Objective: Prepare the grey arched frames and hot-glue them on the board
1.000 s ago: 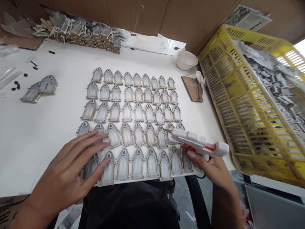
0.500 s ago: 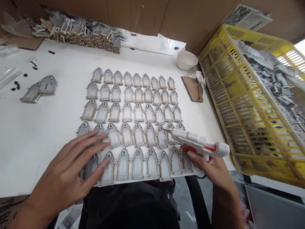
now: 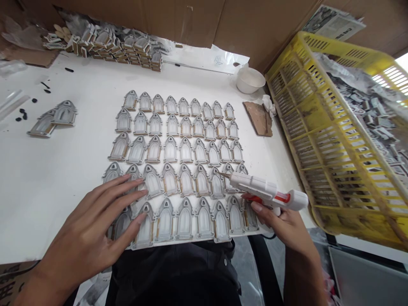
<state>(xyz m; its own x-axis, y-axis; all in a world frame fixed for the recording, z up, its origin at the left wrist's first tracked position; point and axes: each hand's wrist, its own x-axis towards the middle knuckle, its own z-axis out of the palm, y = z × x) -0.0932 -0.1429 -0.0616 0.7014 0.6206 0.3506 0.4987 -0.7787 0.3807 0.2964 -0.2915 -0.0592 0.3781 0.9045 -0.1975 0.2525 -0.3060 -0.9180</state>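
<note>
Rows of small grey arched window-shaped pieces (image 3: 185, 180) lie face up on the white table (image 3: 86, 170). My left hand (image 3: 92, 225) rests over the left end of the two nearest rows, fingers stretched out and touching pieces there; it partly covers some of them. My right hand (image 3: 283, 225) grips a white hot glue gun (image 3: 264, 187) with a red trigger. The gun's metal nozzle points left, over the second-nearest row near its right end. Behind the gun and fingers, the pieces at the right end are partly hidden.
A yellow plastic crate (image 3: 306, 127) full of loose grey parts stands on the right. Near it are a white bowl (image 3: 250, 80) and a torn cardboard scrap (image 3: 257, 119). Stacked pieces (image 3: 127, 49) line the back; two overlapping pieces (image 3: 54, 118) and black bits lie left.
</note>
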